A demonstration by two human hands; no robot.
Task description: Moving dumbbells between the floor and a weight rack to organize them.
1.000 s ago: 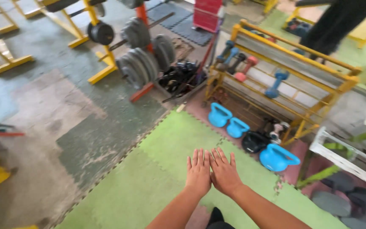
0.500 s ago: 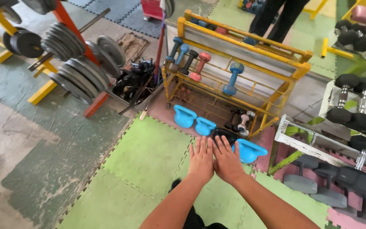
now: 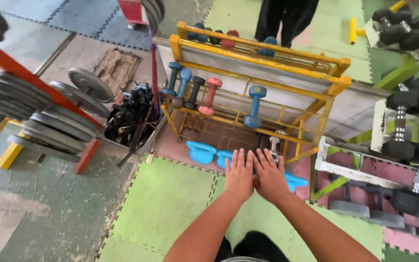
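Left hand (image 3: 238, 175): flat, fingers spread, palm down, grasping nothing; right hand (image 3: 269, 175): likewise flat and empty, side by side with the left, thumbs touching; blue kettlebells (image 3: 201, 151): on the floor just beyond the fingertips, at the foot of the rack, one partly hidden under the right hand; yellow dumbbell rack (image 3: 258, 68): behind them, holding small blue, pink and black dumbbells; green foam mat (image 3: 166, 204): beneath the forearms; weight plates (image 3: 49, 121): on a red stand, far left; black dumbbells (image 3: 408, 145): on a rack, right
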